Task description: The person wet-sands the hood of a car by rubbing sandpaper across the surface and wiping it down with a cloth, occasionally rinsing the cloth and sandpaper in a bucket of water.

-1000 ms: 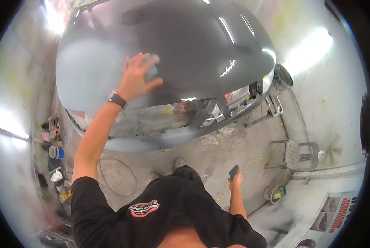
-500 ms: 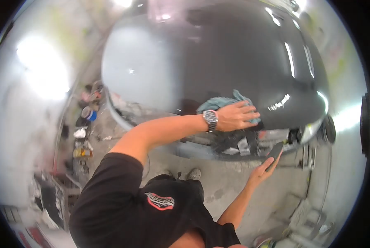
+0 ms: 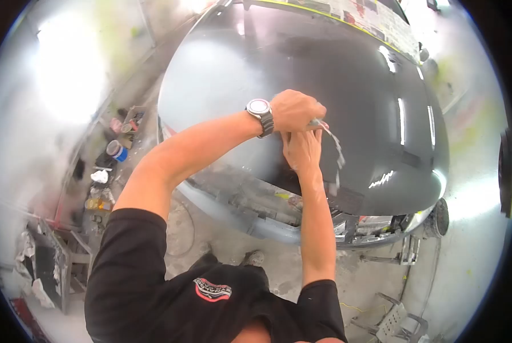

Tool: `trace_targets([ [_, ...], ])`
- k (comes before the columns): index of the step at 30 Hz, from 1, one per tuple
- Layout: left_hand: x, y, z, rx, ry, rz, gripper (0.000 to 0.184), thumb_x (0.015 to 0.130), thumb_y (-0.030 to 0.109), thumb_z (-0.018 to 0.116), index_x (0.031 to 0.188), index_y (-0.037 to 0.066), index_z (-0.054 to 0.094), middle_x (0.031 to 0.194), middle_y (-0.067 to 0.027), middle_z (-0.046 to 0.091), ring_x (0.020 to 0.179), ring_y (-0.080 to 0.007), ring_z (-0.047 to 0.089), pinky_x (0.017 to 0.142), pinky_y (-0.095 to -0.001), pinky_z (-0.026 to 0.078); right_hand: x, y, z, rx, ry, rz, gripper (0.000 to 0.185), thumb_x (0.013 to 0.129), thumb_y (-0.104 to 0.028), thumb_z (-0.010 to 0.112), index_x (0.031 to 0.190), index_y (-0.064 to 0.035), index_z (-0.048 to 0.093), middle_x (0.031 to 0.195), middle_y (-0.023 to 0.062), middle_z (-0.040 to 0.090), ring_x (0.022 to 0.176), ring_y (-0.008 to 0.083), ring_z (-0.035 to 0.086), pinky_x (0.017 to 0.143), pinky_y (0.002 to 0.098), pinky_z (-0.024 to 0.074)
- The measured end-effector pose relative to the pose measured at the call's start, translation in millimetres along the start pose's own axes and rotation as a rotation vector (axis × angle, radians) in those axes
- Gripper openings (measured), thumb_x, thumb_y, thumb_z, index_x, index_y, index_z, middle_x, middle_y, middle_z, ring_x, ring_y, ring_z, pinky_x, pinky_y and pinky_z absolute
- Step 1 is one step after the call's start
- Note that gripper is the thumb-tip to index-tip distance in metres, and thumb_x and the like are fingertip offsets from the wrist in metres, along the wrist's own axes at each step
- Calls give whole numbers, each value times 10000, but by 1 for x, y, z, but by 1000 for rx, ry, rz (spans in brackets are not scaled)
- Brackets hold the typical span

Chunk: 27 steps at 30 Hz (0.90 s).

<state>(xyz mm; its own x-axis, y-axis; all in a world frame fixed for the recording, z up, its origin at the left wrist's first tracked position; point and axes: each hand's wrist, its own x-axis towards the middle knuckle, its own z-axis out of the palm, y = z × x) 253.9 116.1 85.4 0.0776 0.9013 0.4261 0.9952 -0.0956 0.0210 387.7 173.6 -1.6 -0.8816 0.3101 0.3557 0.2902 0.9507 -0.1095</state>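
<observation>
My left hand (image 3: 297,110), with a watch on its wrist, is closed in a fist above the dark grey car hood (image 3: 359,114). A small bit of the blue-green cloth (image 3: 316,122) shows at its fingers; the rest is hidden inside the fist. Water (image 3: 339,151) streams from it, curving down over the hood. My right hand (image 3: 303,150) is just below the left, over the hood and wet along the wrist. Its fingers are mostly covered by the left hand, so whether it holds the sanding block cannot be seen.
Masking paper with yellow tape (image 3: 347,20) covers the windshield area. The open car front (image 3: 261,200) lies below the hood edge. Cans and clutter, including a blue-labelled can (image 3: 117,151), line the left wall. A metal stand (image 3: 407,251) is at right.
My left hand has lifted the cloth off the hood's front edge and closed around it, and water now runs out. My right hand has moved up and left, beneath the left hand.
</observation>
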Motion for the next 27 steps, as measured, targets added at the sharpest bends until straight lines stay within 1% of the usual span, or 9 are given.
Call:
trace_targets([
  [1, 1, -4, -4, 19, -18, -21, 349, 949, 465, 713, 944, 118, 678, 857, -81, 661, 777, -317, 674, 660, -436, 543, 14, -6, -12, -52, -113, 39, 644, 999, -286, 635, 1564, -57, 427, 1688, 158, 323, 1506, 359, 379, 1216, 607, 278],
  [4, -35, -40, -20, -85, 291, -1, 293, 946, 395, 738, 961, 110, 676, 922, -95, 674, 825, -312, 674, 691, -434, 546, -21, 5, -6, -32, -69, -62, 649, 1031, -313, 591, 1596, -76, 380, 1710, 134, 286, 1534, 341, 337, 1241, 599, 247],
  [6, -76, -76, -30, -65, 375, -108, 249, 932, 326, 767, 990, 102, 675, 962, -106, 675, 858, -319, 668, 729, -440, 547, -43, 21, -8, -32, -36, -131, 652, 1050, -327, 558, 1616, -85, 345, 1722, 116, 265, 1562, 325, 293, 1260, 597, 212],
  [8, -119, -131, -25, -1, 507, -158, 255, 920, 308, 785, 1049, 109, 693, 1011, -118, 671, 924, -338, 663, 816, -463, 534, -42, 33, -18, -88, -147, -128, 651, 1072, -346, 514, 1635, -90, 309, 1734, 95, 241, 1588, 306, 247, 1276, 595, 176],
  [13, -202, -199, -2, 186, 590, -502, 359, 937, 277, 770, 1256, 126, 703, 1220, -177, 654, 1190, -395, 580, 1014, -476, 461, 147, 75, -15, -86, -182, -65, 638, 1098, -384, 428, 1651, -99, 283, 1736, 78, 243, 1603, 275, 212, 1283, 588, 164],
  [15, -216, -198, 13, 221, 635, -584, 369, 944, 253, 762, 1280, 117, 696, 1249, -186, 659, 1222, -403, 562, 1046, -471, 450, 159, 79, -6, -78, -129, -73, 627, 1097, -370, 439, 1649, -111, 294, 1735, 76, 247, 1601, 275, 218, 1286, 576, 168],
  [19, -222, -202, 15, 109, 782, -616, 348, 926, 227, 756, 1258, 140, 696, 1183, -175, 660, 1115, -392, 600, 970, -473, 482, 81, 55, -16, -42, -119, -236, 577, 1096, -331, 454, 1626, -122, 360, 1715, 72, 302, 1586, 284, 260, 1285, 557, 190],
  [22, -218, -202, 22, 88, 854, -630, 313, 921, 202, 758, 1223, 130, 714, 1179, -165, 667, 1095, -385, 612, 957, -473, 492, 23, 53, -28, 22, -204, -231, 525, 1100, -282, 448, 1598, -121, 418, 1686, 83, 364, 1562, 299, 320, 1274, 565, 220],
  [27, -215, -196, 17, 74, 867, -608, 288, 920, 198, 757, 1196, 123, 724, 1150, -163, 678, 1080, -384, 621, 958, -472, 495, 192, 104, 3, 65, -27, -195, 481, 1114, -253, 419, 1575, -120, 457, 1651, 106, 421, 1532, 330, 369, 1256, 577, 250],
])
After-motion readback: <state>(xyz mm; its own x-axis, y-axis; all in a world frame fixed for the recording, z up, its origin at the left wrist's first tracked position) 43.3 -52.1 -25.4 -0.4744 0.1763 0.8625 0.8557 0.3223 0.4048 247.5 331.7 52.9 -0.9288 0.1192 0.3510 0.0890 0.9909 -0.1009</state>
